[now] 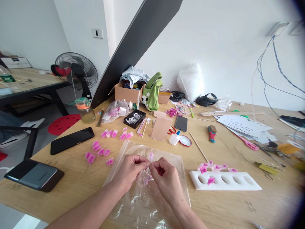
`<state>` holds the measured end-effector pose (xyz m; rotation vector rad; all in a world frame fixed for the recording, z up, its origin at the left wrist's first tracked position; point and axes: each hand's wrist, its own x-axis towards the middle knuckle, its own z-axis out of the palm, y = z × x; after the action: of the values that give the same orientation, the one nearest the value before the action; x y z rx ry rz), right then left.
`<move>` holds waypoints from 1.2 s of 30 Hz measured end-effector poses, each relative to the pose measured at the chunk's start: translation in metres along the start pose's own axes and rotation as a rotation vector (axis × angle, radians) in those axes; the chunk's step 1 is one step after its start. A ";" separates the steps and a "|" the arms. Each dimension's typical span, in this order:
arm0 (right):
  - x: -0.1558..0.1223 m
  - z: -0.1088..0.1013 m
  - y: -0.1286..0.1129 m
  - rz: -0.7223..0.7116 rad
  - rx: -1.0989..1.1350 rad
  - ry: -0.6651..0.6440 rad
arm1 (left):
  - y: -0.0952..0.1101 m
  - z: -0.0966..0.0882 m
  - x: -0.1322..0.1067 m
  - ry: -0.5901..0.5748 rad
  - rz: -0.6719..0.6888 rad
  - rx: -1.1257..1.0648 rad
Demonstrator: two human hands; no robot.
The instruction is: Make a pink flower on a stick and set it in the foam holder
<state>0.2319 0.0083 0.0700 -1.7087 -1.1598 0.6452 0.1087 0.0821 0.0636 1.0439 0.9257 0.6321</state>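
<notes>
Viewing remotely, I record a wooden table (224, 151) filling most of the lower frame, with a white wall (221, 54) behind it, a black fan (76, 68) at upper left and a cardboard box (126, 95) at upper centre. A clear plastic bag (143, 208) lies at lower centre; pink tufts (90, 158) are scattered left of centre; a white foam tray (226, 186) sits at lower right. Both forearms (95, 202) enter from the bottom edge and converge over the bag. The left hand (132, 167) and right hand (166, 176) meet at the fingertips, thumb and forefinger of each pinched together; what lies between them I cannot tell. A pale pink petal (151, 155) shows just above the fingertips, at frame centre.
</notes>
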 end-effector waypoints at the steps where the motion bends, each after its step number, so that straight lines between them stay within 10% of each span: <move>1: 0.000 0.000 0.000 0.003 0.008 -0.003 | 0.000 0.000 0.000 0.003 0.014 0.007; 36: 0.002 0.000 0.002 0.113 0.425 -0.285 | 0.007 0.001 -0.004 -0.050 0.007 -0.112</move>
<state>0.2339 0.0102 0.0686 -1.3524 -1.0290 1.1465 0.1073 0.0813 0.0711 0.9586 0.8343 0.6537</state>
